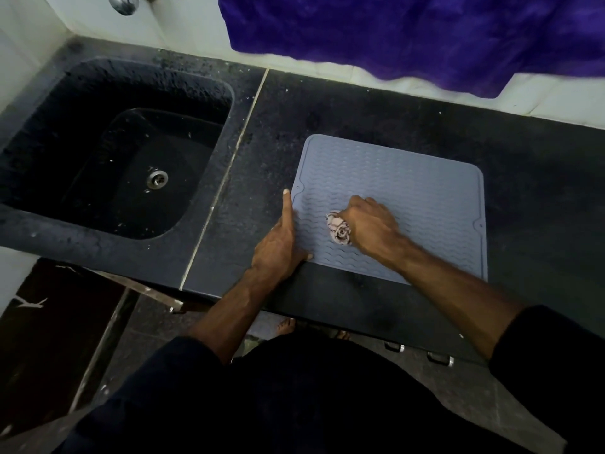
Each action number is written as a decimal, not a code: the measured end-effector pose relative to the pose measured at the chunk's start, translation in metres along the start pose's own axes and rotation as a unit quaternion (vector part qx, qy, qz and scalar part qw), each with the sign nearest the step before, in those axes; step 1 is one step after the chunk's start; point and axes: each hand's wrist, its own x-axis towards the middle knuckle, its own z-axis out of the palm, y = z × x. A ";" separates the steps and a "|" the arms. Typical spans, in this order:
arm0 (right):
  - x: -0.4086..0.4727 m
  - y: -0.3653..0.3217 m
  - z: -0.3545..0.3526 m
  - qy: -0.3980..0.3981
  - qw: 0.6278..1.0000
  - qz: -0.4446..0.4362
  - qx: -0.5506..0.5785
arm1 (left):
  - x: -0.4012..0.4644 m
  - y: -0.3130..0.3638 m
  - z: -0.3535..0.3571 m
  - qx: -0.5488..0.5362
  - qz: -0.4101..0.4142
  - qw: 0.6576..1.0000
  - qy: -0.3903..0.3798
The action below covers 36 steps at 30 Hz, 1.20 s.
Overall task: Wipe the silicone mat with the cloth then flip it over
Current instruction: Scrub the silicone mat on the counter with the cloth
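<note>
Head view, looking down over your arms. The grey-blue mat [393, 198] lies flat on the dark bench [540, 191], wavy ribbed face up, to the right of the sink [108, 152] and set slightly askew to the bench's front edge. Your right hand [373, 224] is curled around the bunched, pale patterned cloth [339, 230] and presses it onto the mat's near-left area; the cloth pokes out on the hand's left side, in contact with the ribs. Your left hand [278, 247] rests at the mat's near-left corner with fingers straight: the index finger lies along the mat's left edge, pointing away from you, and the thumb reaches across onto the mat's near edge. It holds nothing. The two hands sit near each other, not touching.

The sink is a dark basin sunk in the bench, with a metal drain [157, 179] at its bottom. A metal tap [122, 3] shows at the top left, against the pale wall. A purple fabric [409, 34] hangs down the wall behind the bench. Below the bench front, metal drawer handles [440, 358] show, and your bare foot [286, 326] stands on the dark floor.
</note>
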 end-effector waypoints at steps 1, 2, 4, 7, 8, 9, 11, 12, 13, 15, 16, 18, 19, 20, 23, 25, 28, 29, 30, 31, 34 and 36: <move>0.001 -0.002 -0.002 0.008 1.000 -0.005 0.015 | 0.001 0.000 0.001 -0.001 0.002 1.000 -0.001; 0.004 -0.008 -0.004 0.019 0.999 -0.013 0.036 | 0.002 0.000 0.002 -0.003 0.004 1.000 -0.001; 0.010 -0.030 -0.006 0.021 0.996 -0.031 0.075 | 0.003 0.000 0.003 -0.006 0.010 1.000 0.006; 0.015 -0.059 0.005 0.022 0.996 -0.060 0.056 | 0.003 0.001 0.002 -0.008 0.006 1.000 0.004; 0.014 -0.059 0.007 0.027 0.997 -0.060 0.049 | 0.003 0.001 0.001 -0.007 0.005 1.000 0.004; 0.011 -0.055 0.008 0.029 0.997 -0.056 0.044 | 0.003 0.001 0.001 -0.004 0.008 1.000 0.007; 0.001 -0.037 0.007 0.024 0.998 -0.054 0.024 | 0.003 0.002 0.001 0.000 0.007 1.000 0.004; -0.004 -0.026 0.007 0.018 0.998 -0.052 0.017 | 0.002 0.003 0.000 -0.002 0.005 1.000 0.000; -0.009 -0.016 0.007 0.009 0.999 -0.049 0.017 | 0.002 0.003 -0.001 -0.005 0.003 1.000 -0.006; -0.017 0.000 0.007 -0.006 0.999 -0.043 0.021 | 0.000 0.005 -0.003 -0.001 0.005 1.000 -0.011; -0.018 0.003 0.007 -0.007 0.999 -0.040 0.020 | 0.000 0.005 -0.003 0.009 0.005 1.000 -0.014; -0.016 -0.001 0.006 0.010 0.999 -0.039 0.022 | 0.000 0.008 -0.003 0.018 -0.003 1.000 -0.019; -0.012 -0.008 0.007 0.021 0.998 -0.042 0.029 | 0.001 0.008 -0.002 0.021 -0.010 1.000 -0.021; -0.008 -0.017 0.007 0.030 0.998 -0.048 0.036 | 0.001 0.009 -0.002 0.019 -0.014 1.000 -0.021; 0.003 -0.042 0.014 0.038 0.997 -0.061 0.035 | 0.004 0.006 0.001 0.010 -0.018 1.000 -0.019; 0.000 -0.039 0.017 0.041 0.997 -0.059 0.026 | 0.002 0.010 -0.002 0.009 -0.028 0.999 -0.027; -0.021 -0.010 0.023 0.039 0.997 -0.058 0.031 | -0.004 0.013 -0.005 0.028 -0.026 0.999 -0.028; -0.029 0.001 0.025 0.035 0.998 -0.049 0.031 | -0.005 0.012 -0.006 0.031 -0.018 0.999 -0.028; -0.035 0.011 0.026 0.027 0.999 -0.037 0.029 | -0.006 0.012 -0.006 0.033 -0.011 0.999 -0.027; -0.039 0.017 0.025 0.015 0.999 -0.028 0.028 | -0.008 0.012 -0.006 0.037 -0.005 0.999 -0.025; -0.035 0.020 0.018 0.007 1.000 -0.016 0.027 | -0.008 0.015 -0.007 0.050 -0.008 0.998 -0.026; -0.024 0.015 0.013 0.033 0.999 -0.017 0.027 | -0.007 0.017 -0.006 0.057 -0.013 0.998 -0.028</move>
